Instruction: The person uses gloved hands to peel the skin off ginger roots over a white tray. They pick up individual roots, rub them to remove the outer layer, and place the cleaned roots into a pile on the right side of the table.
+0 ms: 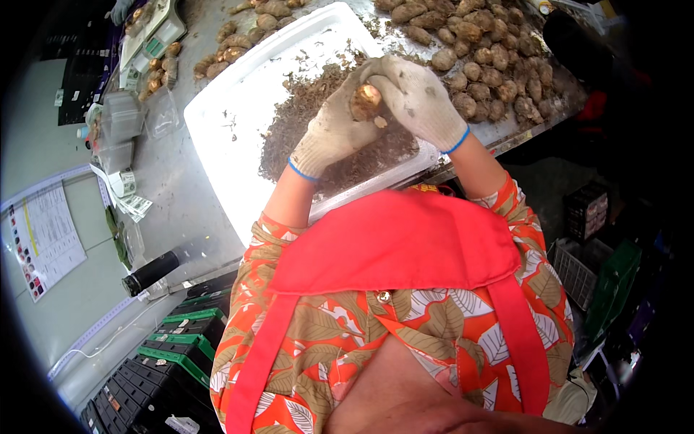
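Note:
My left hand (339, 127), in a soiled white knit glove with a blue cuff edge, holds a small brown taro corm (365, 103) whose upper end is pale and pinkish. My right hand (415, 95), gloved alike, is against the left one, its fingers bent over the corm's far side; whether it grips anything of its own is hidden. Both hands are above a white foam tray (217, 125) strewn with dark, fibrous peelings (303, 116). A small pale scrap (380, 122) shows just below the corm.
A large heap of unpeeled taro corms (482, 59) lies right of the tray. More corms (238, 46) lie beyond its left side. Clear plastic boxes (122, 114), a roll of labels (127, 184) and a black cylinder (152, 273) are along the metal table's (190, 217) left side. Another gloved hand shows top left.

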### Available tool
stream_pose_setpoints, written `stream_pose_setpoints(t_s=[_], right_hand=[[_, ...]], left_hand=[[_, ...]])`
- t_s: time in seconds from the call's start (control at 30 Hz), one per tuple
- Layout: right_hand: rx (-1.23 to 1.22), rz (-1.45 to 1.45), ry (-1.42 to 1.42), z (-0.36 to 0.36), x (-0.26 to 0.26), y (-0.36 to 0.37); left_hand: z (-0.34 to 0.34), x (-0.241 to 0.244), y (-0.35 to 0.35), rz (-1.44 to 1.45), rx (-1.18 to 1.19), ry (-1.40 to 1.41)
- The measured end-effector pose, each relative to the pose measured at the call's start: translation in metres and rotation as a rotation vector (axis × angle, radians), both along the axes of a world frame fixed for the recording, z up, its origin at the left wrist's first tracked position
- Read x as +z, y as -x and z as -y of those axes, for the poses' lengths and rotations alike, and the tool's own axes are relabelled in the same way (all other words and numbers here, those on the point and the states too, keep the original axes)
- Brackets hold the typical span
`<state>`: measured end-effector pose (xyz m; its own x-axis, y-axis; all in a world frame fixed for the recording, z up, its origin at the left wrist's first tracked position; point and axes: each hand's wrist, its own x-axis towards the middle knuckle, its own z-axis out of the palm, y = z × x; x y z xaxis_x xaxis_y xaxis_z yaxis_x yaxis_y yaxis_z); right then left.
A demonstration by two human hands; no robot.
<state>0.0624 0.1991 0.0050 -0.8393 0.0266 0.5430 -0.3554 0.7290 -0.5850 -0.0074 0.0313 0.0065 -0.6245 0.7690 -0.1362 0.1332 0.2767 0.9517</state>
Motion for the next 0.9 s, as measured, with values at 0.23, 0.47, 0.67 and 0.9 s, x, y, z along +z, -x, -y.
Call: stream_pose_setpoints(t_s=[0.23, 0.47, 0.67, 0.9], right_hand=[[-0.092, 0.14, 0.409, -0.018, 0.009, 0.007], [-0.084, 0.393, 0.375, -0.051, -0.007, -0.01], [0.13, 0.286, 0.628, -0.011, -0.001, -0.009], [0.009, 0.216, 0.372, 0.004, 0.002, -0.014]], left_hand=[[0.008, -0.006, 0.003, 0.44, -0.029, -0.201], [0.005, -0.002, 0.001, 0.515, 0.009, -0.271], [0.006, -0.012, -0.002, 0.587, -0.086, -0.363], [0.002, -0.015, -0.002, 0.735, 0.164, -0.502]])
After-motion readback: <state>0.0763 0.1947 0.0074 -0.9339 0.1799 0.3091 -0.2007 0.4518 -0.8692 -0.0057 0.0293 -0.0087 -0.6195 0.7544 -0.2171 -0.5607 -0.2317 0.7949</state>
